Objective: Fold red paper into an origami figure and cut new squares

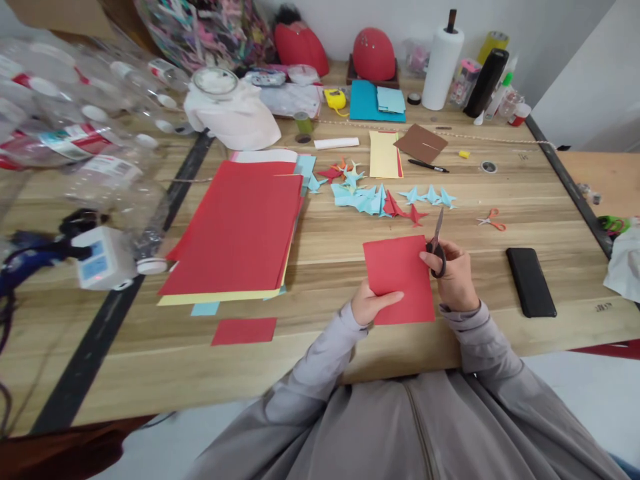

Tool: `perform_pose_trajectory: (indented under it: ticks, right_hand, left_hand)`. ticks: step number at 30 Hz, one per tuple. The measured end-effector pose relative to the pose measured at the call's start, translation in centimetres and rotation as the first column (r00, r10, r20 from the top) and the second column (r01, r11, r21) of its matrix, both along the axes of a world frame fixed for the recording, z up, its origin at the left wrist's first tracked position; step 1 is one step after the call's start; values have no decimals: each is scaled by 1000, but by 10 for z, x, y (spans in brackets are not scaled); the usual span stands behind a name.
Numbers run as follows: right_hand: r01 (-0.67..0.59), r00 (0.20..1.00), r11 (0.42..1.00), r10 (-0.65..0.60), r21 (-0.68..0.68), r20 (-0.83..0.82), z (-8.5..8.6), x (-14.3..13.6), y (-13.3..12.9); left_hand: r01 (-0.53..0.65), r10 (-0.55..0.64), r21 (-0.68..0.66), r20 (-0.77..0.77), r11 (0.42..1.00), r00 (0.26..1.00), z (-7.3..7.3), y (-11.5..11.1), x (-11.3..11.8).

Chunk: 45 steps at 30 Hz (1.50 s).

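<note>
My left hand (373,303) grips a red sheet of paper (400,270) by its lower left part, the thumb lying on top. Black-handled scissors (437,250) are in my right hand (454,277), blades pointing up and away beside the sheet's upper right corner. My right thumb is at the sheet's right edge. Folded paper cranes (367,199) in light blue and red lie beyond the sheet. To the left is a stack of large red sheets (240,227) over yellow and blue ones, with a small red strip (244,331) in front of it.
A black phone (531,282) and orange-handled scissors (493,220) lie to the right. Plastic bottles (107,170) crowd the left, near a white device (105,259). Farther back are a pen (429,166), brown paper (421,143), a yellow tape measure (335,99) and a white bottle (443,70).
</note>
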State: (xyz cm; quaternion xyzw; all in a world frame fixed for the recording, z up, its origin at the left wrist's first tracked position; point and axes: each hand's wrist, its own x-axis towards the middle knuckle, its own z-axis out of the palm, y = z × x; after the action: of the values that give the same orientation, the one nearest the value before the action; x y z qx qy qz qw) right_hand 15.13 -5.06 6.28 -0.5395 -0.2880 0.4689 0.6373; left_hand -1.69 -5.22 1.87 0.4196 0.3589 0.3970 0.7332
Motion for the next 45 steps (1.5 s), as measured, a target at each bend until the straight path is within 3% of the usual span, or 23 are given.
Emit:
perform_pose_trajectory:
  ticks: [6, 9, 10, 11, 13, 14, 16, 18, 20, 22, 24, 26, 29, 32, 35, 38, 42, 45]
  right_hand:
    - [57, 991, 998, -58, 17, 120, -3, 12, 4]
    - [100, 925, 994, -76, -46, 372, -9, 38, 9]
    - [119, 846, 987, -45, -107, 532, -12, 49, 11]
    - [146, 712, 973, 23, -181, 702, -15, 60, 13]
    - [240, 359, 925, 197, -294, 912, -20, 80, 14]
    - [274, 225, 905, 268, -325, 937, -21, 89, 15]
    - [289, 48, 902, 320, -320, 946, -22, 101, 14]
    - [236, -1, 933, 278, -270, 961, -18, 104, 14]
    - [118, 114, 965, 219, -232, 969, -10, 96, 12]
    - [-46, 390, 983, 183, -179, 903, -1, 79, 10]
    - [-234, 680, 966, 242, -109, 692, 7, 56, 8]
    - [-376, 827, 923, 373, -80, 421, 10, 35, 6]
    - [-402, 897, 914, 405, -54, 177, 3, 15, 6]
    - [-389, 916, 920, 391, -37, 88, -9, 10, 8]
    - [-382, 916, 924, 382, -23, 125, -20, 7, 7]
    - [-332, 926, 943, 330, -19, 185, -26, 0, 4]
    - [-216, 905, 976, 201, 0, 374, -28, -6, 2]
    - [-106, 927, 994, 101, -6, 362, -25, 0, 5]
  left_hand:
    - [33, -25, -149, 54, 988, 998, 5, 3, -1]
    - [-16, 29, -198, 60, 980, 998, 7, 4, -2]
    - [-32, 47, -215, 61, 976, 997, 7, 4, -3]
    - [-46, 62, -229, 63, 972, 996, 8, 4, -3]
    - [-64, 84, -249, 74, 967, 994, 9, 4, -3]
    - [-67, 90, -254, 80, 965, 993, 10, 4, -3]
    - [-69, 94, -263, 83, 962, 992, 12, 5, -4]
    - [-74, 96, -267, 72, 961, 993, 12, 6, -4]
    - [-75, 93, -259, 57, 963, 994, 11, 7, -4]
    - [-65, 78, -240, 42, 969, 996, 9, 7, -4]
    - [-53, 59, -208, 26, 977, 998, 5, 7, -4]
    - [-50, 53, -168, 16, 985, 998, 2, 7, -3]
    - [-67, 68, -103, 10, 992, 998, -2, 8, -4]
    - [-130, 132, -76, 16, 989, 991, -4, 11, -4]
    - [-226, 225, -88, -20, 970, 974, -3, 15, -5]
    - [-255, 245, -83, -111, 963, 963, 1, 16, -3]
    - [-294, 280, -70, -161, 953, 946, 6, 15, 0]
    - [-350, 335, -87, -146, 933, 931, 6, 16, -1]
